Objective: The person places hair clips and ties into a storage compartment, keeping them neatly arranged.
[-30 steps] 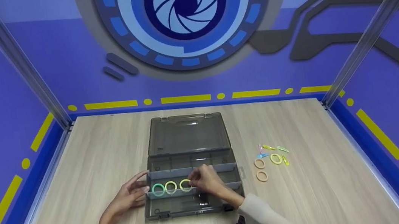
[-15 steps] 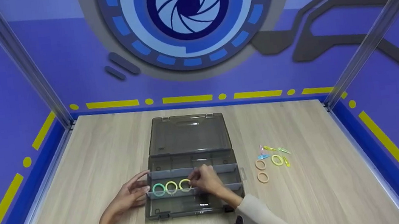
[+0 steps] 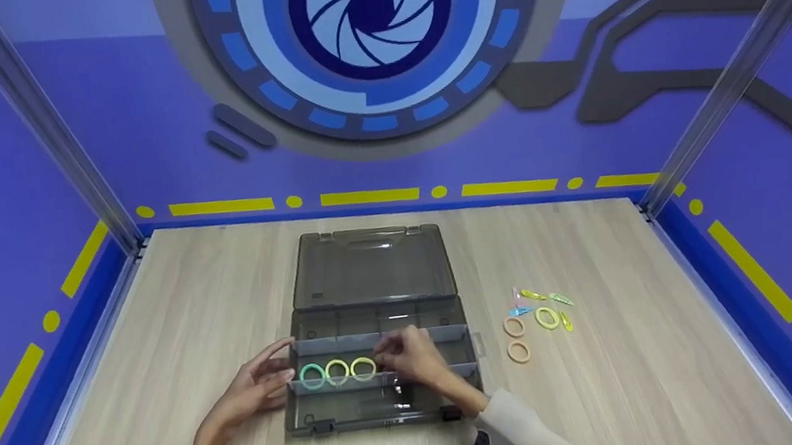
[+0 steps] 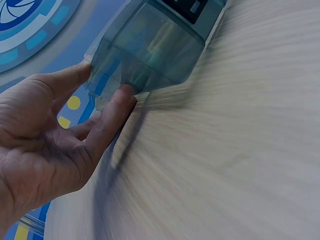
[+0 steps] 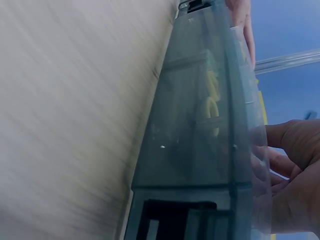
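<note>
A smoky translucent storage box (image 3: 348, 416) lies with its lid (image 3: 375, 266) folded back. Its middle compartment holds a green hair tie (image 3: 302, 379) and two yellow hair ties (image 3: 329, 376), side by side at the left. My left hand (image 3: 240, 397) touches the box's left side with spread fingertips, which the left wrist view shows at a corner. Inside the same compartment, my right hand (image 3: 412, 356) has its fingertips just right of the rightmost yellow hair tie (image 3: 374, 367), whose whole ring shows. In the right wrist view its thumb and fingers reach over the front wall.
On the table right of the box lie two peach hair ties (image 3: 520, 361), a larger yellow hair tie (image 3: 538, 320) and several small hair clips (image 3: 561, 299). Blue panels (image 3: 390, 170) and metal posts (image 3: 725, 69) bound the table.
The rightmost yellow hair tie has shifted slightly left against its neighbour, and the right fingertips no longer overlap it. The left hand has stayed at the box's side.
</note>
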`<state>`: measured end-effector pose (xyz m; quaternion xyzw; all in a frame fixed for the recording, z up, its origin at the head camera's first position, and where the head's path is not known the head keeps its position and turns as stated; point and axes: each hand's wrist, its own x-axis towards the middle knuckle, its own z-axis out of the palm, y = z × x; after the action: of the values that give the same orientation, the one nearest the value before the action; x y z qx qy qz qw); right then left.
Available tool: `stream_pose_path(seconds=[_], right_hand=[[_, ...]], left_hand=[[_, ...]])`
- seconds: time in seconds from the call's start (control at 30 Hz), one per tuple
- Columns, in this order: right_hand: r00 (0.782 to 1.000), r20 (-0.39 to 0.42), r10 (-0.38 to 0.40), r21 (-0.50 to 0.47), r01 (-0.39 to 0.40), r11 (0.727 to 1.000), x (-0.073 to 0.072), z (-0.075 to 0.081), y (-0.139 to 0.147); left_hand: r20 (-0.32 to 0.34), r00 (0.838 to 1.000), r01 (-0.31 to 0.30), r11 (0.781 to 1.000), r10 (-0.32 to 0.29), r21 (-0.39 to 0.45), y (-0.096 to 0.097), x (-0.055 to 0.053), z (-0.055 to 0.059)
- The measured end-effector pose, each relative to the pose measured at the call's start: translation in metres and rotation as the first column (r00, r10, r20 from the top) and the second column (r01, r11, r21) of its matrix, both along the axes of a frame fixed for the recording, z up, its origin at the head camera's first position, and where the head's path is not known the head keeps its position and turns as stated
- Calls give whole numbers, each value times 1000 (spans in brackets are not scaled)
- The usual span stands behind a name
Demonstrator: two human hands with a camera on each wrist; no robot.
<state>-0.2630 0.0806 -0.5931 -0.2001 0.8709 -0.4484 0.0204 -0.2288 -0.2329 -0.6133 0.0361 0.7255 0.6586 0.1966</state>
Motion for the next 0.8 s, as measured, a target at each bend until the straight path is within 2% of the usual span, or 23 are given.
stream_pose_path(seconds=[0.33, 0.53, 0.8], right_hand=[[1000, -13, -13, -63, 13, 998, 1, 17, 19], [998, 62, -19, -154, 28, 988, -1, 26, 37], [996, 29, -79, -122, 82, 989, 0, 29, 70]], left_hand=[[13, 1000, -16, 999, 16, -31, 0, 2, -2], [23, 999, -45, 998, 46, -50, 2, 1, -1], [39, 998, -39, 998, 41, -41, 1, -1, 0]])
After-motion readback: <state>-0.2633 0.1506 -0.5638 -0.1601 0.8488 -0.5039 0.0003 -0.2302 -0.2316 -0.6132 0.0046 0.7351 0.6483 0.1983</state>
